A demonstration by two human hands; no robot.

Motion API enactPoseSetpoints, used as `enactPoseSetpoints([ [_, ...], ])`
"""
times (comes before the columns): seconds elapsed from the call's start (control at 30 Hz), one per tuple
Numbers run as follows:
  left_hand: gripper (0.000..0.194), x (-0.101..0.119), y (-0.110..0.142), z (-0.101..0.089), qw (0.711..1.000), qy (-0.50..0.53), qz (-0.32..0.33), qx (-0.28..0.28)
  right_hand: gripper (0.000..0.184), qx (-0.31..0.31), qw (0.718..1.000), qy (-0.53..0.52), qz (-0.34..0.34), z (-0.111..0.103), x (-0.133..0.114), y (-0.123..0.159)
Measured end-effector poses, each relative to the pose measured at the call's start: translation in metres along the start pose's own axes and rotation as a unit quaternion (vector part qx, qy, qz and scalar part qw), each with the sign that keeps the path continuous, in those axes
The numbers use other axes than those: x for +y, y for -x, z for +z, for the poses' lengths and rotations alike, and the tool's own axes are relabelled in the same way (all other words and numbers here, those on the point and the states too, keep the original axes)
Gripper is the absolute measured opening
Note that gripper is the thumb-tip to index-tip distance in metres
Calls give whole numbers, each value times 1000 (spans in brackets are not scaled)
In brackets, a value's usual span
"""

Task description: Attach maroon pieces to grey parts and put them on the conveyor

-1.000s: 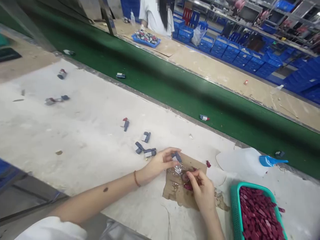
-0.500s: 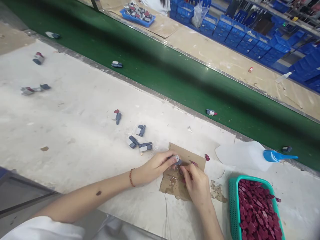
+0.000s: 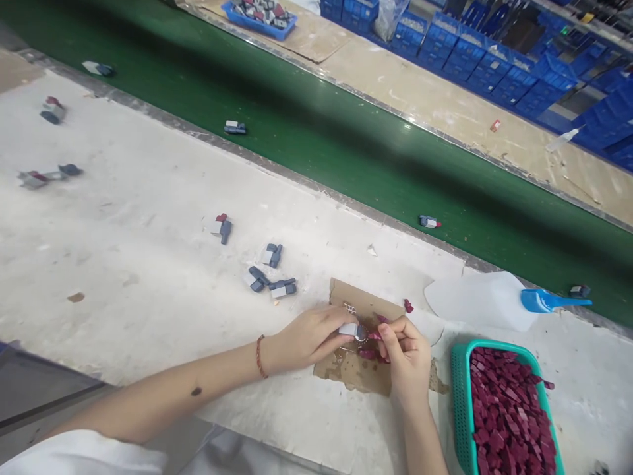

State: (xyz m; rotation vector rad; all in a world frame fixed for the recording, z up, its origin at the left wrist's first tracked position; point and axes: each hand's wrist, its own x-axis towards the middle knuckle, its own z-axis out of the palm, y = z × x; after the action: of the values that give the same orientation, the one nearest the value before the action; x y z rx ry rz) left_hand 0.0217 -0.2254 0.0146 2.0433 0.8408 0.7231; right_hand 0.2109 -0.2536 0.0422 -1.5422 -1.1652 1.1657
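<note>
My left hand (image 3: 312,335) is closed on a small grey-and-white plastic part (image 3: 349,329), held over a piece of brown cardboard (image 3: 363,300) with wet-looking stains. Close beside its rounded end, my right hand (image 3: 409,356) pinches a small maroon plastic piece (image 3: 376,336). Whether the two parts touch, I cannot tell. More maroon pieces (image 3: 367,354) lie on the cardboard under my hands. Left of the cardboard rest several grey-and-white assemblies (image 3: 283,288); another one, with a maroon tip (image 3: 222,228), lies farther off.
A green basket (image 3: 461,409) full of maroon pieces stands at right. Behind it lies a white bottle (image 3: 477,300) with a blue nozzle. A green conveyor belt (image 3: 316,152) carries several parts past the table. Across it are a blue tray (image 3: 257,23) and stacked blue crates (image 3: 465,53).
My right hand has drawn slightly right, and a maroon piece now shows in its fingers. The part in my left hand has turned. Parts on the belt have shifted right; the view has moved slightly.
</note>
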Motion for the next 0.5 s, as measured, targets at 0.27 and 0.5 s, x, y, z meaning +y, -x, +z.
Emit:
enactPoseSetpoints([
  [0.27, 41, 3, -3, 1, 998, -54, 37, -9, 45, 3, 997, -70, -12, 14, -5, 4],
  [0.5, 43, 4, -4, 1, 994, -86, 71, 3, 41, -11, 999, -37, -31, 21, -3, 5],
])
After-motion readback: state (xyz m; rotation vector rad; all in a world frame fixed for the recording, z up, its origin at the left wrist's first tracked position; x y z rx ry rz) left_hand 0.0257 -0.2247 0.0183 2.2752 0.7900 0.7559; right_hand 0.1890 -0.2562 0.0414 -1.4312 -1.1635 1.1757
